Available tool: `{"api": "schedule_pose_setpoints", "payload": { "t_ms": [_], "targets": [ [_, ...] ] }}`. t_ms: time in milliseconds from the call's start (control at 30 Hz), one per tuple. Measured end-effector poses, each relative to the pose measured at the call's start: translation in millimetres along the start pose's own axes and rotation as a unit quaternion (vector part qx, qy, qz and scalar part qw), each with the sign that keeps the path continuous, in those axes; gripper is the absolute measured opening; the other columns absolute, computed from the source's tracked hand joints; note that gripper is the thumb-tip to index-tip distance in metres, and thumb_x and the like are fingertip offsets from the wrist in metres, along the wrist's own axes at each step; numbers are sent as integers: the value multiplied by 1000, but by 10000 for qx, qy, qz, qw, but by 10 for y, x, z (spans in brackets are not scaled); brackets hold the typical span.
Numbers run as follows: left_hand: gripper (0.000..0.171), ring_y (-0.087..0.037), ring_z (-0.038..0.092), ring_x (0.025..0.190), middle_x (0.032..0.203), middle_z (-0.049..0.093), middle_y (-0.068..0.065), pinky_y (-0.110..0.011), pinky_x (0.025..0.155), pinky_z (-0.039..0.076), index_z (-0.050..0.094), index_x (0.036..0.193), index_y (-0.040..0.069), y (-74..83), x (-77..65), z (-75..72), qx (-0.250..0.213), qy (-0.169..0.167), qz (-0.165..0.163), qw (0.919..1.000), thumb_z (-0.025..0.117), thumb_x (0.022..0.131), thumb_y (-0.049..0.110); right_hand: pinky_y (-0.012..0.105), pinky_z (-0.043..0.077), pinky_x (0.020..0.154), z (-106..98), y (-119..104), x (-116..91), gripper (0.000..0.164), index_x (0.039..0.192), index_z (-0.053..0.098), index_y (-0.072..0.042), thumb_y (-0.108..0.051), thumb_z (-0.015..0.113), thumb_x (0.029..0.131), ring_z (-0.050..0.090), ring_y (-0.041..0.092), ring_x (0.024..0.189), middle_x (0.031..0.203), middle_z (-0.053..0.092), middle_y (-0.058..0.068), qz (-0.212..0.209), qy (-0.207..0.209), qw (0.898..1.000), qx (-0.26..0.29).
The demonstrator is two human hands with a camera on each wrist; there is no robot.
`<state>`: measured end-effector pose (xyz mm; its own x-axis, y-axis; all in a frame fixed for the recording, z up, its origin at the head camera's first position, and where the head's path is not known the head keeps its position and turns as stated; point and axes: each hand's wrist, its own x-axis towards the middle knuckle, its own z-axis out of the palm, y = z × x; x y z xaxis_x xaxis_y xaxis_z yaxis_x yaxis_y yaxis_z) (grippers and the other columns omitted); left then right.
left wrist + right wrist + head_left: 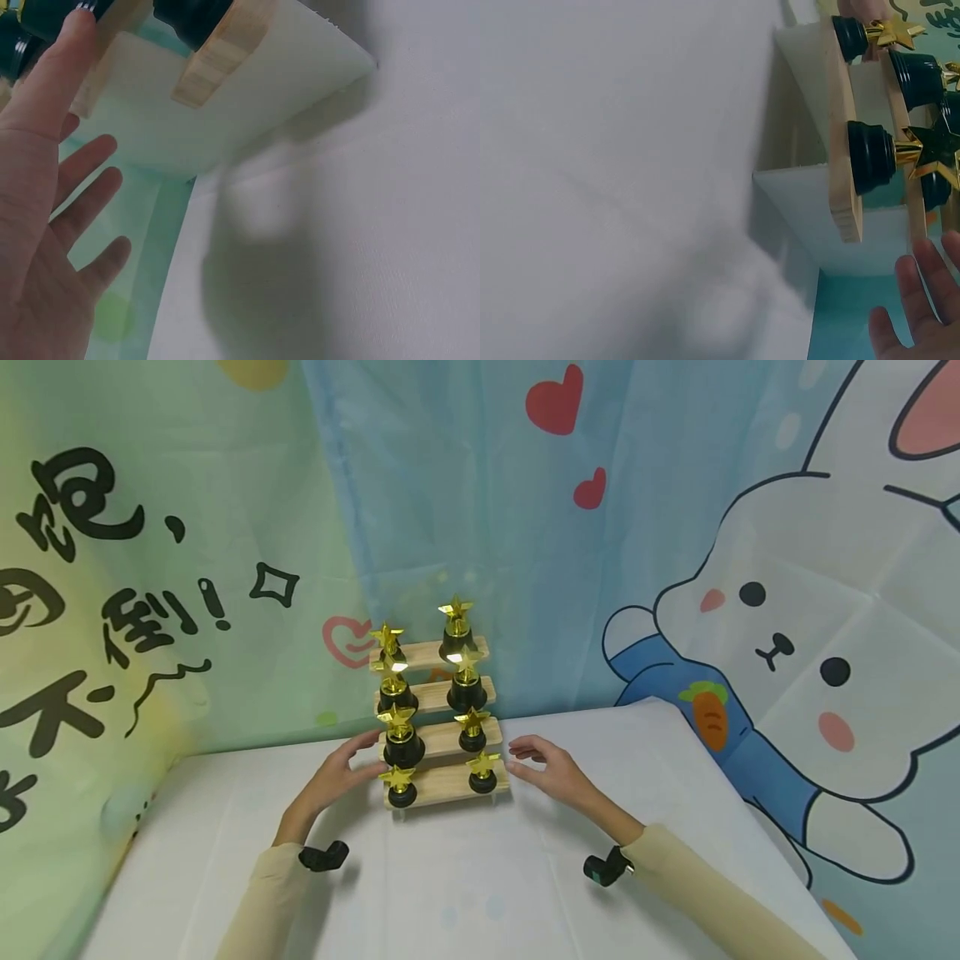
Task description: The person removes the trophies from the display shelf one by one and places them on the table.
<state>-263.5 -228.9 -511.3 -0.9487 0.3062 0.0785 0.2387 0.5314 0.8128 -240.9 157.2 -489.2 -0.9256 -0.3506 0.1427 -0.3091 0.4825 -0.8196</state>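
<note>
A tiered stand with light wooden shelves [441,787] and white side panels [300,67] is on the table. Several gold star trophies [403,748] with black bases line it, two on each shelf. My left hand [330,783] is by the stand's left side, fingers spread; in the left wrist view its thumb overlaps a black base [191,19], contact unclear. On the opposite side, my right hand [557,773] has its fingers loosely bent towards the shelf ends. From the right wrist, its fingers [911,289] appear beside the shelves, holding nothing.
A white cloth [480,877] covers the table. Right behind the stand hangs a printed curtain [465,485] with hearts, writing and a large rabbit [795,602]. Black wrist cameras [324,857] sit on both wrists.
</note>
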Motion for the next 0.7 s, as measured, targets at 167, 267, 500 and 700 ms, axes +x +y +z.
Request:
{"api": "schedule_pose_setpoints", "payload": {
  "t_ms": [167, 267, 500, 700],
  "targets": [
    [69, -36, 43, 136, 147, 47, -15, -64, 110, 27, 42, 147, 15, -41, 26, 27, 8, 40, 105, 9999, 72, 87, 34, 55, 40, 104, 54, -20, 51, 41, 126, 59, -7, -23, 70, 90, 58, 31, 117, 125, 63, 11, 81, -277, 9994, 172],
    [70, -37, 44, 135, 146, 48, -17, -63, 110, 28, 42, 147, 12, -55, 40, 39, 18, 35, 203, 9998, 73, 87, 32, 56, 40, 104, 83, -16, 73, 43, 127, 59, -7, -25, 71, 89, 58, 31, 117, 126, 63, 11, 68, -397, 9989, 237],
    [70, -36, 44, 135, 146, 48, -15, -64, 109, 29, 42, 147, 14, -77, 65, 45, -10, 11, 126, 9999, 72, 87, 35, 56, 40, 104, 127, -4, 105, 44, 128, 60, -10, -29, 70, 90, 57, 32, 118, 128, 62, 11, 131, -541, 9977, 377],
    [69, -36, 44, 135, 146, 48, -14, -67, 108, 28, 42, 147, 16, -94, 69, 41, -74, 3, 102, 9999, 72, 87, 35, 56, 41, 102, 161, 7, 145, 40, 126, 61, -12, -26, 70, 90, 59, 30, 116, 128, 62, 11, 73, -620, 9970, 454]
  ]
}}
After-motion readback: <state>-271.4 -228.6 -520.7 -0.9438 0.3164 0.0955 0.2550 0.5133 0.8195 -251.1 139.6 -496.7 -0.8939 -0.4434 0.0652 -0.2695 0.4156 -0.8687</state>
